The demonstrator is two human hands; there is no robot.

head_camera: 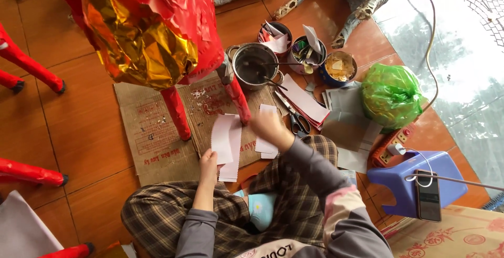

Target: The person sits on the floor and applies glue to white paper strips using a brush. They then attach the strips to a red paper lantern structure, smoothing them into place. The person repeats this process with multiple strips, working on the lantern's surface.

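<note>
My left hand [208, 162] holds a strip of white paper [224, 138] upright over my lap, with more white strips [230, 170] lying just under it. My right hand [269, 125] reaches forward, blurred, fingers on another white paper piece [266, 146] on the flattened cardboard [157, 137]. A red paper-covered figure with a gold foil patch [137, 40] stands over the cardboard on red legs [177, 113]. Scissors [297, 122] lie just right of my right hand.
A metal pot [255, 65] and three tins of scraps [339, 67] stand beyond the cardboard. Grey and red paper sheets [310, 103], a green plastic bag [391, 94], a power strip [391, 148] and a blue stool with a phone [428, 195] lie to the right.
</note>
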